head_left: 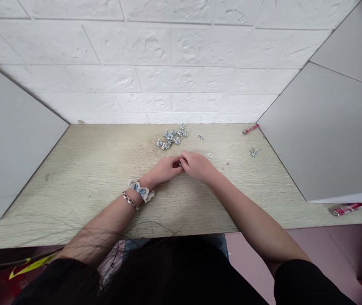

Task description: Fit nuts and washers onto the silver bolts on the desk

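My left hand and my right hand meet just above the tabletop, fingertips touching. Pinched between them is a small metal fastener; fingers cover most of it, so its exact kind is hidden. Beyond the hands stands a cluster of silver bolts with washers on them, most with shanks pointing up. Right of that cluster lie two small nuts. A flat round washer rests close to my right hand.
The wooden tabletop ends at a white brick-patterned wall, with grey panels at both sides. A red battery lies at the back right, another red battery near the front right edge. Small metal pieces lie by the right panel.
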### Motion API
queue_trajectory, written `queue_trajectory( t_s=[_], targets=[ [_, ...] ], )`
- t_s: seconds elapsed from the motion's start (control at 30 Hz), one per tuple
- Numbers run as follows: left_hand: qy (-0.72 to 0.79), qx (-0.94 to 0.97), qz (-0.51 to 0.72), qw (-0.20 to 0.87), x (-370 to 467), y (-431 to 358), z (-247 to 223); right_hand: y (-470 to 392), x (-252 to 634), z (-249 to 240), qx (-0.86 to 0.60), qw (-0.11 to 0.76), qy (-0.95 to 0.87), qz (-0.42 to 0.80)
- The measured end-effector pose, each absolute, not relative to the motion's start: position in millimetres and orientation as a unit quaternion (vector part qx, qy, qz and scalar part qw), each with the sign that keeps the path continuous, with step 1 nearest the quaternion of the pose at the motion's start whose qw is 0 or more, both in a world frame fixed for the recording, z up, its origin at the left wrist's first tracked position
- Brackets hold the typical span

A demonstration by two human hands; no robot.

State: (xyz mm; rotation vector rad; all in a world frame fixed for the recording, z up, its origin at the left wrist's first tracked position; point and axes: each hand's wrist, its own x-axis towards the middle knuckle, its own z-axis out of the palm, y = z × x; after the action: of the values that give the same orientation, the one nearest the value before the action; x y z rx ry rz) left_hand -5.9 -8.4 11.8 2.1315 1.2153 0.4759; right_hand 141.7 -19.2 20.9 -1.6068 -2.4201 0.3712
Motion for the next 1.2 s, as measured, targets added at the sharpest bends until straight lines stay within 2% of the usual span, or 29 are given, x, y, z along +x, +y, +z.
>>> queue_trajectory(
  t_s=[0.73,1.2],
  targets=[
    [0.485,0.779,0.212,0.337,-6,-6,4,-18,143,20,-0.544,0.118,-0.818,0.144],
    [0.487,0.719,0.289,0.403,-7,1,-7,-5,146,5,-0.493,0.248,-0.81,0.201]
  ],
)
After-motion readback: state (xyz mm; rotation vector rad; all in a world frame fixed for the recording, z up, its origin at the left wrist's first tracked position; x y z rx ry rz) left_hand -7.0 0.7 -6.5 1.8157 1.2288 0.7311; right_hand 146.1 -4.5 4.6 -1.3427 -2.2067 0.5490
